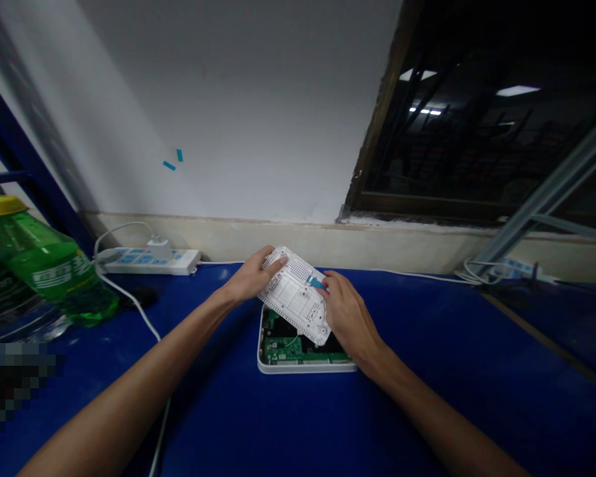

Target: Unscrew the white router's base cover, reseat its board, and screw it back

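A white perforated cover plate (293, 291) is held tilted above an opened white device housing (308, 368). My left hand (252, 273) grips the plate's upper left corner, thumb on its face. On the other side, my right hand (347, 315) is closed at the plate's right edge, its fingertips at a small blue piece (316, 283), perhaps tape or a tab, on the plate. Below, a green circuit board (283, 348) with black areas shows inside the housing. The plate hides part of the board.
A white power strip (179, 262) with a plug lies against the wall. Its white cable (146, 321) runs down the blue table (228, 424). Green bottles (64, 271) stand at left. A second power strip (514, 270) and a metal brace (551, 185) are at right.
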